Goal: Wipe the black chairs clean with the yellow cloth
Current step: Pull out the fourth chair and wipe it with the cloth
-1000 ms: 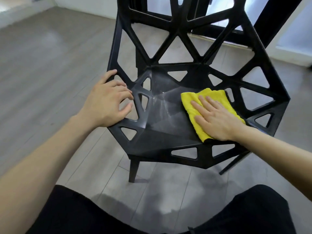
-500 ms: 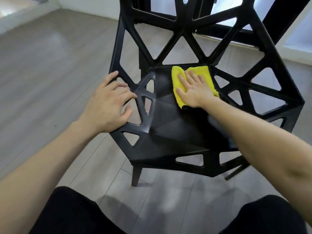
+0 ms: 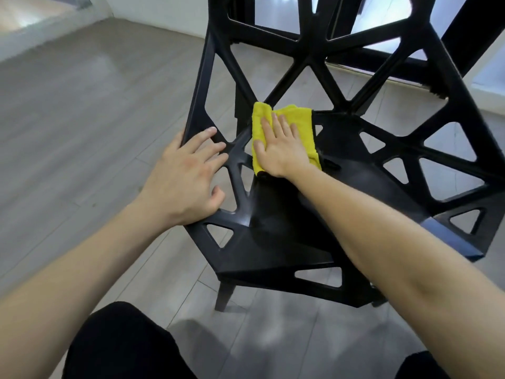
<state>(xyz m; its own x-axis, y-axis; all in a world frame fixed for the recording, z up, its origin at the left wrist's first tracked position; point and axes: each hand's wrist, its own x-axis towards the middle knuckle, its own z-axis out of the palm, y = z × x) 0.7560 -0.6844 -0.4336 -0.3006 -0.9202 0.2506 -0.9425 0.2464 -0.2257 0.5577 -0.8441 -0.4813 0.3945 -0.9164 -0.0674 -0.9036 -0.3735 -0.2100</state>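
Observation:
A black chair with triangular cut-outs stands in front of me, its back toward the window. The folded yellow cloth lies at the rear left of the seat, where seat and backrest meet. My right hand presses flat on the cloth, fingers spread and pointing away from me. My left hand grips the chair's left side rail, fingers over the frame and thumb on the seat's edge.
Grey wood-look floor surrounds the chair. A dark-framed window or glass door runs behind the backrest. My knees in black fabric are at the bottom edge. A raised pale ledge sits at the far left.
My right hand has slid the cloth from the seat's right front to the back, then leftward to the rear left corner. My left hand keeps its hold on the side rail.

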